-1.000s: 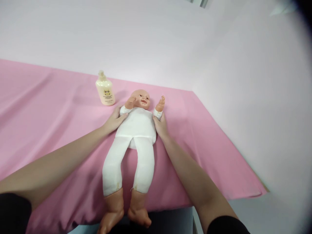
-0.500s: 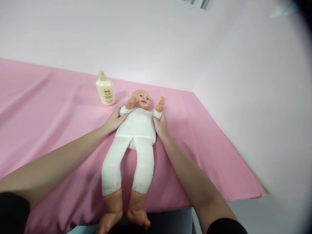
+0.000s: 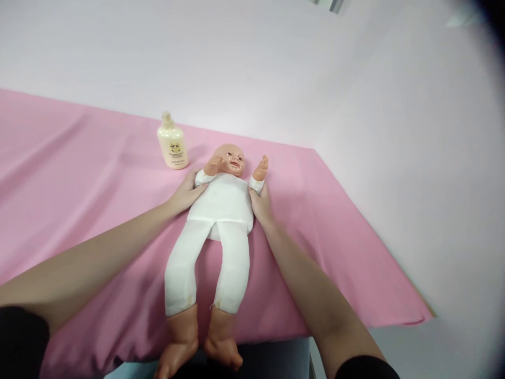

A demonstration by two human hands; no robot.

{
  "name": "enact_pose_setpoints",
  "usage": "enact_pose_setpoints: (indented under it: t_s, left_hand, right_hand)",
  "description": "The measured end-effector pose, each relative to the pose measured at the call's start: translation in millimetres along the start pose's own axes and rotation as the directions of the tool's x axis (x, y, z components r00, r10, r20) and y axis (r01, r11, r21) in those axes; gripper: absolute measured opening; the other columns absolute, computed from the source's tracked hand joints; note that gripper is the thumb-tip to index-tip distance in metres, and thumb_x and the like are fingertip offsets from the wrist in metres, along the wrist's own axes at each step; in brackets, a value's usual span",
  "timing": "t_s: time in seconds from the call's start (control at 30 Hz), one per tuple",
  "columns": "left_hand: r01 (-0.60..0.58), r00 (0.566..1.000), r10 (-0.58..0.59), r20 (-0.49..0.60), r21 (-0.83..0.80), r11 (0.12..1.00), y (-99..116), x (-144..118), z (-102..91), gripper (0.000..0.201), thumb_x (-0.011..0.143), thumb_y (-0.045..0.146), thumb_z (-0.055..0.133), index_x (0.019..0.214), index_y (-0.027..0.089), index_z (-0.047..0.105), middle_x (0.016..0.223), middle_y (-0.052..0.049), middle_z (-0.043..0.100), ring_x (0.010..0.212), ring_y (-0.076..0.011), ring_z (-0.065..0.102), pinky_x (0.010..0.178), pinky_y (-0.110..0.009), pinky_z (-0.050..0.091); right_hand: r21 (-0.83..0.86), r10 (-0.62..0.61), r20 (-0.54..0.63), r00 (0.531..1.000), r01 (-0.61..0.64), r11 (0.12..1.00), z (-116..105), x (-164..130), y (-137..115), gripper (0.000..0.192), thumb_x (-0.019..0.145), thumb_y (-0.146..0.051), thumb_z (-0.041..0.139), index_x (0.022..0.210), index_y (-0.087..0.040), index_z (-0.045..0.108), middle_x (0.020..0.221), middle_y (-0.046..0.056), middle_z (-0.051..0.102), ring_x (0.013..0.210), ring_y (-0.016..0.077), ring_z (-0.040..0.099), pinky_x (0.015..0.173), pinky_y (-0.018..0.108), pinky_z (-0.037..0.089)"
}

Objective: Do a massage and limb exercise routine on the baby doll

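A baby doll [image 3: 221,202] with a white cloth body and plastic head, hands and feet lies on its back, head away from me and feet over the near table edge. My left hand [image 3: 188,192] grips its side under the arm at the left, thumb on the front of the body. On the other side, my right hand [image 3: 261,204] holds the doll below its raised arm, thumb against the white cloth. The rest of my fingers are partly hidden behind the doll's arms and body.
A cream pump bottle [image 3: 173,147] with a dark printed label stands left of the doll's head. Pink cloth [image 3: 98,158] with soft folds covers the table. A pale wall [image 3: 236,63] rises behind it, and the table's right edge slants towards me.
The view has shifted very slightly. Both hands keep their places on the doll, and the doll and bottle stay where they were.
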State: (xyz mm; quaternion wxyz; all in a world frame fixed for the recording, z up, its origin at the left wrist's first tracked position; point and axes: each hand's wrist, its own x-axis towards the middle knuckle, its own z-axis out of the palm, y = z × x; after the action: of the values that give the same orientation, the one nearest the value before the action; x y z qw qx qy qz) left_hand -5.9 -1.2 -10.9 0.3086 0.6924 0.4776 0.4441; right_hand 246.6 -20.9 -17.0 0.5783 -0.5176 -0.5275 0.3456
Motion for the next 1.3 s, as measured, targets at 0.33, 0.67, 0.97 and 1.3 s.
enact_pose_setpoints:
  t_s: [0.33, 0.67, 0.97, 1.3]
  left_hand:
    - [0.001, 1.0, -0.001, -0.002, 0.019, 1.0, 1.1, 0.2, -0.5, 0.064, 0.088, 0.048, 0.061, 0.142, 0.017, 0.045, 0.144, -0.015, 0.056, 0.135, -0.0338, 0.053, 0.117, -0.053, 0.04]
    - [-0.002, 1.0, 0.002, 0.004, -0.029, 1.0, -1.8, 0.2, -0.4, 0.065, 0.089, 0.046, 0.063, 0.145, 0.018, 0.044, 0.147, -0.015, 0.055, 0.136, -0.0349, 0.052, 0.118, -0.056, 0.039]
    - [0.004, 1.0, -0.004, 0.0, 0.0, 1.0, -1.6, 0.7, -0.4, 0.065, 0.089, 0.045, 0.062, 0.145, 0.017, 0.044, 0.145, -0.016, 0.056, 0.134, -0.0345, 0.054, 0.116, -0.055, 0.041]
    - [0.003, 1.0, -0.004, 0.007, 0.009, 1.0, 1.1, -0.6, -1.0, 0.064, 0.09, 0.047, 0.061, 0.144, 0.017, 0.044, 0.144, -0.015, 0.057, 0.135, -0.0345, 0.054, 0.116, -0.056, 0.041]
  right_hand:
    - [-0.002, 0.021, -0.017, 1.0, -0.021, 1.0, 0.7, -0.5, -0.8, 0.031, 0.083, -0.026, 0.057, 0.114, -0.025, 0.054, 0.112, 0.005, 0.069, 0.102, 0.0238, 0.066, 0.1, 0.044, 0.053]
    - [0.034, 0.014, -0.009, 1.0, -0.014, 0.999, 0.7, -0.1, -1.4, 0.034, 0.081, -0.027, 0.057, 0.114, -0.025, 0.055, 0.114, 0.005, 0.068, 0.109, 0.0247, 0.065, 0.103, 0.043, 0.051]
    - [0.045, 0.009, 0.003, 1.0, -0.009, 0.999, 0.2, -0.2, -0.7, 0.037, 0.081, -0.026, 0.058, 0.117, -0.024, 0.054, 0.118, 0.007, 0.068, 0.111, 0.0248, 0.065, 0.102, 0.044, 0.051]
    - [0.04, -0.006, 0.019, 1.0, 0.005, 0.999, -0.7, -1.0, -2.5, 0.036, 0.082, -0.024, 0.058, 0.118, -0.024, 0.054, 0.121, 0.008, 0.068, 0.116, 0.0261, 0.064, 0.105, 0.047, 0.051]
